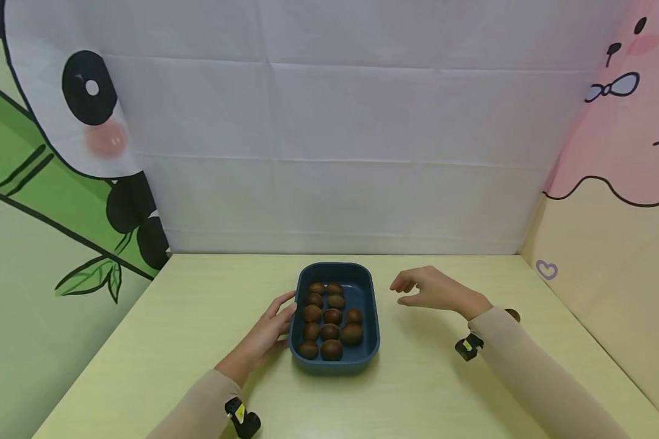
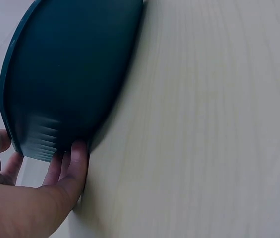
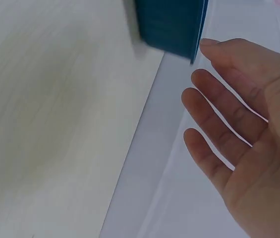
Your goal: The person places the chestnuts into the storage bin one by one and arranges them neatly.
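Note:
In the head view a dark blue rectangular tub [image 1: 369, 352] stands on the table, with several brown chestnuts [image 1: 332, 316] in it, bunched towards its left side and near end. My left hand [image 1: 263, 339] touches the tub's left wall. In the left wrist view the fingertips [image 2: 79, 151] lie against the tub's outer side [image 2: 65, 74], near ridges in it. To the tub's right, my right hand [image 1: 436, 289] hovers above the table, fingers loosely bent and holding nothing. In the right wrist view its fingers [image 3: 204, 111] are spread apart.
Another brown round thing [image 1: 513, 314] lies on the table at the right, partly hidden by the right sleeve. The pale wooden table [image 1: 417, 390] ends at a white cloth backdrop [image 1: 340, 201]. Printed panels flank it on the left and right.

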`<action>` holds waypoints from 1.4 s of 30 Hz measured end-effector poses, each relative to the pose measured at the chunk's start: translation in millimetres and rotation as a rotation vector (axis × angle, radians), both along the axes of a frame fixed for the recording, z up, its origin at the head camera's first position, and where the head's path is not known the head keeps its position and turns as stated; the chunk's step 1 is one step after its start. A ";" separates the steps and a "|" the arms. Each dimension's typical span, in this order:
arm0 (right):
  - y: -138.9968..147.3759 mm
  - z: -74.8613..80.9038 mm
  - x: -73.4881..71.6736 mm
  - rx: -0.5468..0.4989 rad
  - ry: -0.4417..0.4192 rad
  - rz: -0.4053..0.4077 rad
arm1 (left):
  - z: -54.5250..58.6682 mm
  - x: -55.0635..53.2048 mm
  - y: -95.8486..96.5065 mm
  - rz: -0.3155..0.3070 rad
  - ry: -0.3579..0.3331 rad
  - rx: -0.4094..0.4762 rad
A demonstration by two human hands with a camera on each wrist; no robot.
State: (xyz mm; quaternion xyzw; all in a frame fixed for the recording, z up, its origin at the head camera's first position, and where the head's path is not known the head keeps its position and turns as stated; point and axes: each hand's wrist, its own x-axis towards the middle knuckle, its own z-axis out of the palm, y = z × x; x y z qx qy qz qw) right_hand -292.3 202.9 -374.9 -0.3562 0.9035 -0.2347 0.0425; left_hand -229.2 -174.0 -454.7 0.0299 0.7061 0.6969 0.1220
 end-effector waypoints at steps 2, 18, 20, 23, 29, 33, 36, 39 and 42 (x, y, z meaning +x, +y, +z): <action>15.3 -1.4 1.4 -0.001 -0.010 -0.022 | 1.1 -0.1 0.3 -0.001 0.000 0.007; 155.8 -31.8 23.6 0.062 0.020 -0.327 | 1.7 -0.4 0.8 -0.018 0.001 0.026; 169.0 -35.9 25.6 0.078 -0.003 -0.359 | 1.7 -0.5 0.7 -0.016 0.001 0.025; 182.7 -40.3 27.8 0.057 -0.066 -0.381 | 1.8 -0.3 0.7 -0.013 0.002 0.023; 193.2 -43.2 32.1 0.007 -0.115 -0.376 | 1.6 0.0 1.3 -0.009 0.002 0.019; 195.3 -44.2 32.3 0.042 -0.141 -0.395 | 1.2 0.0 1.6 -0.006 0.000 0.020; 195.7 -45.7 31.5 0.051 -0.162 -0.412 | 1.2 -0.3 2.0 -0.005 -0.004 0.020; 195.7 -47.3 30.1 0.050 -0.158 -0.413 | 1.4 -0.5 2.1 -0.004 -0.004 0.019; 194.8 -47.8 28.9 0.044 -0.152 -0.406 | 2.0 -0.5 1.9 -0.004 -0.003 0.017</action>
